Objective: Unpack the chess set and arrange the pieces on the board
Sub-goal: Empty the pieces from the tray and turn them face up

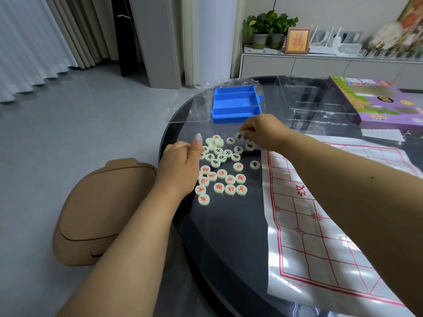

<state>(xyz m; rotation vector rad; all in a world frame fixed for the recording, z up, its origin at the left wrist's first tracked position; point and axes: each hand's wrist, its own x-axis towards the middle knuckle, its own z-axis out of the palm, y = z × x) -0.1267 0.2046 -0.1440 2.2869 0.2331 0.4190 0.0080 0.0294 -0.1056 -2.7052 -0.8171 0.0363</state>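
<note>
While the right hand (263, 131) pinches one pale round black-marked chess piece (239, 135) just in front of the blue plastic box (235, 104), the left hand (180, 165), thumb raised, rests beside the heap; its fingers are hidden.

Dark round table (219, 227): pieces (220, 173), board (320, 225), blue box (235, 104).

head: worn on head | faces forward-down over table (229, 236) edge | close above both forearms

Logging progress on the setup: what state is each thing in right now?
blue case: open, empty
chess pieces: loose on table, none on board
board sheet: unfolded, flat, bare
black-marked piece: pinched in right hand
left hand: resting by pieces, thumb up
purple box: lying flat
</note>
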